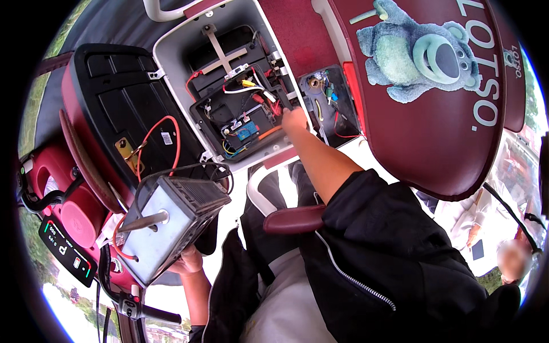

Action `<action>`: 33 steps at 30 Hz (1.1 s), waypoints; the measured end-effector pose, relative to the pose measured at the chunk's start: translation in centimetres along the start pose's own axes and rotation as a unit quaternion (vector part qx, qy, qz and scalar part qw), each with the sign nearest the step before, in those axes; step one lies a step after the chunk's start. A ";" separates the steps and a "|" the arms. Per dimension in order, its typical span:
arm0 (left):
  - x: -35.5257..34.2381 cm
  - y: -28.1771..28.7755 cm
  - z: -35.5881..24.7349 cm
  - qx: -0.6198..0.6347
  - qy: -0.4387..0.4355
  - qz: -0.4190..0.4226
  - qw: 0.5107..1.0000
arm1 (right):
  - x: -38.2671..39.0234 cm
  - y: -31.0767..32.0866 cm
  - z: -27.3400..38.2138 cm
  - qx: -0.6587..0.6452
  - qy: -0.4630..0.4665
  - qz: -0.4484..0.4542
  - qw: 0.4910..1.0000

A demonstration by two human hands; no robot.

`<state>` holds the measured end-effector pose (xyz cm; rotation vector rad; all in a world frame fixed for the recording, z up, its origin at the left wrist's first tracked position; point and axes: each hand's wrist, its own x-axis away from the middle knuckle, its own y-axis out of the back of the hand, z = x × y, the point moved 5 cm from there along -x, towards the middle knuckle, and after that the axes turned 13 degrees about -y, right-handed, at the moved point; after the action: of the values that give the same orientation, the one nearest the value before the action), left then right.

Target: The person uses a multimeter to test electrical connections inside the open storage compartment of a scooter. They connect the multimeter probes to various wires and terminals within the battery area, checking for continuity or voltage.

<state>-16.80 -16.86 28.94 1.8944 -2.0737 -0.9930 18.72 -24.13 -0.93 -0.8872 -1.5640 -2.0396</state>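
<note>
Glare (237, 197), left hand (189, 262) partly behind box (177, 201)

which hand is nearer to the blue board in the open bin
Right. The right hand is in the bin, just right of the blue board; the left hand is farther off, lower left in the picture, holding the metal box.

Right of the open box (174, 54), I see white lettering (485, 39) on the maroon seat (417, 131) and the cushion (513, 106) beyond; left of it, a white label (166, 138) on the black lid (114, 80) and lit characters (62, 250) on the display (48, 230).
</note>
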 end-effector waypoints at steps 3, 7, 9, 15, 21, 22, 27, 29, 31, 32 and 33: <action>0.4 0.2 0.7 0.024 -0.001 0.025 0.999 | -0.1 0.2 -0.3 -0.080 -0.012 -0.023 0.996; 0.5 -0.6 -0.1 0.055 -0.040 0.004 0.998 | 3.3 -0.1 -1.3 -0.128 -0.100 -0.103 0.981; 0.1 -0.7 -0.2 0.068 -0.025 0.031 0.997 | 4.6 -2.0 -2.5 -0.122 -0.148 -0.041 0.981; 0.5 -0.3 0.1 0.103 -0.068 0.034 0.992 | 3.9 -1.5 -0.7 -0.074 -0.142 0.181 0.970; 0.0 -1.2 -0.3 0.115 -0.055 0.036 0.991 | -0.8 -6.4 -4.7 -0.302 -0.421 0.287 0.806; -0.2 -1.8 -0.5 0.126 -0.061 0.030 0.990 | -1.7 -6.7 -4.9 -0.294 -0.380 0.306 0.822; -0.4 -1.5 -0.7 0.140 -0.071 0.056 0.986 | 0.6 -7.9 -3.6 -0.259 -0.409 0.346 0.804; -0.6 -1.6 -1.1 0.124 -0.039 0.033 0.991 | 1.9 -6.7 -2.9 -0.241 -0.394 0.371 0.805; -0.6 -1.5 -1.2 0.108 -0.048 0.040 0.992 | 3.4 -5.7 -1.9 -0.231 -0.393 0.362 0.813; -0.5 -1.4 -1.1 0.100 -0.047 0.049 0.993 | 3.8 -5.4 -1.6 -0.234 -0.415 0.333 0.814; -0.4 -1.3 -1.1 0.093 -0.046 0.056 0.993 | 3.7 -5.5 -1.8 -0.243 -0.423 0.313 0.815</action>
<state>-15.03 -16.86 29.14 1.8218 -2.3730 -0.9054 11.99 -24.13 -2.41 -2.3783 -0.8030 -1.5915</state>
